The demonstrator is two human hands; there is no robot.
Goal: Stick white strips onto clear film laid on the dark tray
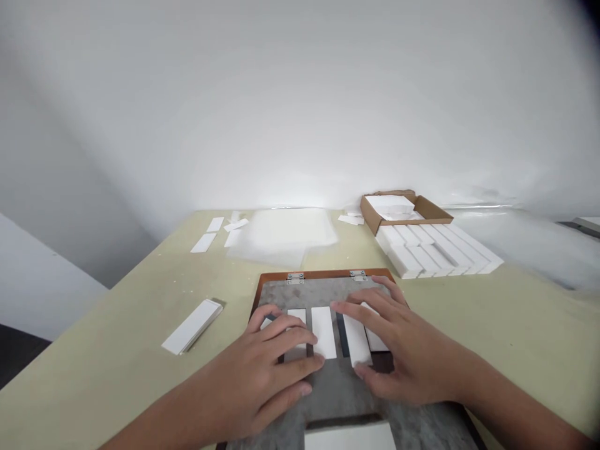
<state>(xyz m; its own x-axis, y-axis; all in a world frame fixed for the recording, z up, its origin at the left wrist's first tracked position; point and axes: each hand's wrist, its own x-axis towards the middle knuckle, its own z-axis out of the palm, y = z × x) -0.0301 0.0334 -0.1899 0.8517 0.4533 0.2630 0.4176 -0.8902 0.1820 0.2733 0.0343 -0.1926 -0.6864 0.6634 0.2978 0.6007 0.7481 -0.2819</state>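
Observation:
A grey metal plate [323,294] in an orange-brown frame, with hinges on its far edge, lies on the table. Several white strips lie side by side on it, among them a central strip [323,332] that neither hand covers. My left hand [267,356] lies flat over a white strip [296,317], fingers spread. My right hand [394,350] rests across another white strip [356,340], its thumb near the strip's near end. Neither hand visibly grips anything. A wider white piece [350,437] lies at the plate's near edge.
The pale green table [94,381] holds a white strip bundle [192,326] to the left, and a translucent sheet [285,236] and loose strips [204,242] at the back. A cardboard box [403,209] and rows of white bars [431,253] stand back right.

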